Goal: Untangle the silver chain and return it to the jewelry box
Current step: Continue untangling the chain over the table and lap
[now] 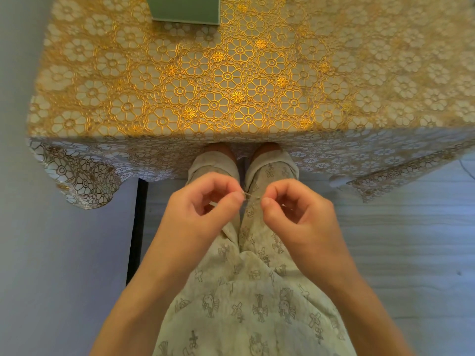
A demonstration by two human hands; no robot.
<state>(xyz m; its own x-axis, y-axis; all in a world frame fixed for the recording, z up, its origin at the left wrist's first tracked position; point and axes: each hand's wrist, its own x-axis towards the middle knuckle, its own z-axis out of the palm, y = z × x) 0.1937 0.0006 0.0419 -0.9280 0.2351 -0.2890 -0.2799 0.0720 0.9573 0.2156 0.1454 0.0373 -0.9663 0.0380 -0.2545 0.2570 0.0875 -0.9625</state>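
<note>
Both of my hands are held in front of my body, below the table's near edge. A thin silver chain stretches between them. My left hand pinches one end between thumb and forefinger. My right hand pinches the other end the same way. Only a short, faint stretch of chain shows; the remainder is hidden in my fingers or too fine to see. A green box, likely the jewelry box, stands at the table's far edge, cut off by the frame's top.
The table wears a gold and white floral lace cloth that hangs over the near edge. My legs in pale printed trousers fill the lower middle. A dark table leg stands at left. Pale floor lies on both sides.
</note>
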